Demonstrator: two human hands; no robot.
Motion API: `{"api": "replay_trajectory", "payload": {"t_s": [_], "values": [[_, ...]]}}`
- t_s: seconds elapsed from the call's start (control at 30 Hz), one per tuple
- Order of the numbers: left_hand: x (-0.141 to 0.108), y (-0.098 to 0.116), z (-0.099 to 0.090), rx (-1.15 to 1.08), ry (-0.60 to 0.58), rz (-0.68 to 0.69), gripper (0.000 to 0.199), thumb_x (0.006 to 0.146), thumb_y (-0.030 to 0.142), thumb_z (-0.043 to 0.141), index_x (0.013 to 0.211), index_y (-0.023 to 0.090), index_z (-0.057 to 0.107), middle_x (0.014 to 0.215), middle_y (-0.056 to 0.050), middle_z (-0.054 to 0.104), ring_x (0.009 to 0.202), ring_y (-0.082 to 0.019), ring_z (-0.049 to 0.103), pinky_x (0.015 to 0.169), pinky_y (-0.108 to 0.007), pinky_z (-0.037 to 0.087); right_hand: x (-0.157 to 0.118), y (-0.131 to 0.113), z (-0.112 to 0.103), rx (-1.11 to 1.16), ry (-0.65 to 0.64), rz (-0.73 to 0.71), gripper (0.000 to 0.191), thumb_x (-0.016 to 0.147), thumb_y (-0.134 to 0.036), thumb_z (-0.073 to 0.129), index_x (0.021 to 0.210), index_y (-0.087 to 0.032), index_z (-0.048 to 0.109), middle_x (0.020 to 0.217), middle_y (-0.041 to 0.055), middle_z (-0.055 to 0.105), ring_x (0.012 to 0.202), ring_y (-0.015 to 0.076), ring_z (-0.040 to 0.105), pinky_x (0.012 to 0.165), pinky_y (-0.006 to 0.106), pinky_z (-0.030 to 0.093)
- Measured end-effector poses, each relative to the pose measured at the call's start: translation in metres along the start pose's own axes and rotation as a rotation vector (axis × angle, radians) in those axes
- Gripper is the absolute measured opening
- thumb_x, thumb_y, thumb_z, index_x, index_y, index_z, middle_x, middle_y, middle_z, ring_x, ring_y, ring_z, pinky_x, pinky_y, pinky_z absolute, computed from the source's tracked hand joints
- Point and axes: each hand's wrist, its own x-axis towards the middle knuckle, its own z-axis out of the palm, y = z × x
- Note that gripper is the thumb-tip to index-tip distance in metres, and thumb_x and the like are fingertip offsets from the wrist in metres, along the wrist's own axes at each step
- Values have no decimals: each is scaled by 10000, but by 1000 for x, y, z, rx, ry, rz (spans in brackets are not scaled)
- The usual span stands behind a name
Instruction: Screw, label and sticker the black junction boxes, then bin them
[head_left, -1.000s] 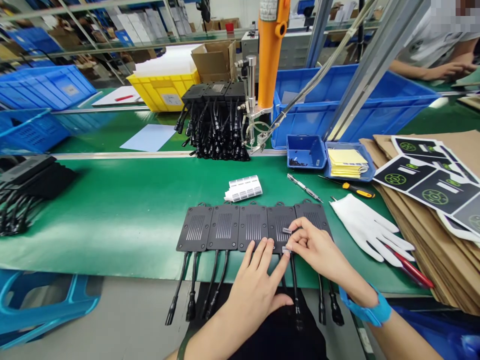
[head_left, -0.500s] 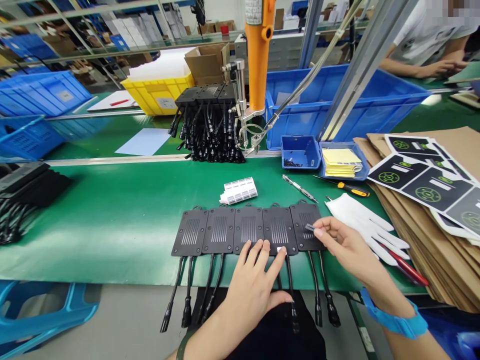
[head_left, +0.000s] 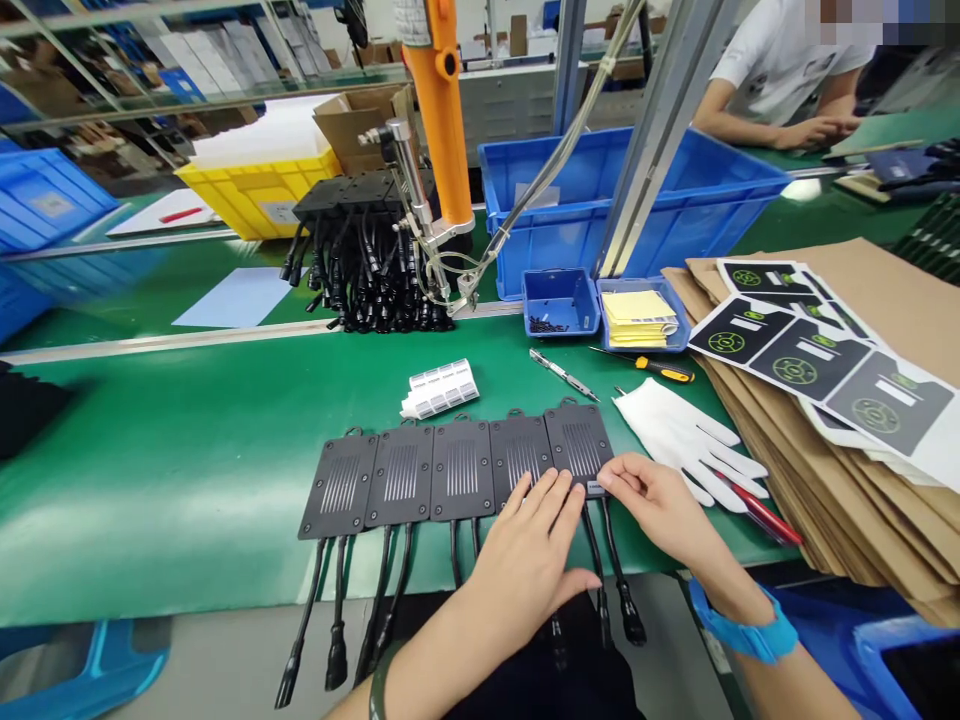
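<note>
Several flat black boxes with slotted faces and black cables lie side by side along the table edge. My left hand (head_left: 529,545) rests with fingers stretched across the lower part of the second box from the right (head_left: 520,447), its index fingertip near the corner of the rightmost box (head_left: 577,432). Between thumb and fingers, my right hand (head_left: 660,505) pinches a small printed label (head_left: 595,488) at the bottom edge of that rightmost box. Behind the row lies a folded sheet of labels (head_left: 442,387).
A pen (head_left: 564,376), a screwdriver (head_left: 664,369) and a white glove (head_left: 686,435) lie to the right. Beyond stand a small blue bin of screws (head_left: 561,302) and stacked cardboard (head_left: 757,440). An orange-bodied tool (head_left: 442,130) hangs over a pile of cabled boxes.
My right hand has brought the label down from the middle of the rightmost box to its bottom edge. My left hand has shifted right along the row. The view has turned rightward.
</note>
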Motion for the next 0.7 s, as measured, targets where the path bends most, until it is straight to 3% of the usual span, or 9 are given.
{"api": "replay_trajectory", "payload": {"t_s": [0.17,0.7], "values": [[3,6,11,8,-16,-32,887,753,607,717,1392,63,430,1439,-173,479,1330,-322,450,1111,-504,379,-2,1,1,-20,12,-60,278,893,-405,509,734,-204,617,635,-31,390,599,144,411,583,284,333],[1,2,6,6,-58,-7,948,738,651,701,1434,95,378,1459,-192,447,1348,-336,423,1111,-513,359,-1,-2,2,-51,40,-108,258,900,-360,527,716,-209,628,612,-25,409,572,143,429,556,278,349]]}}
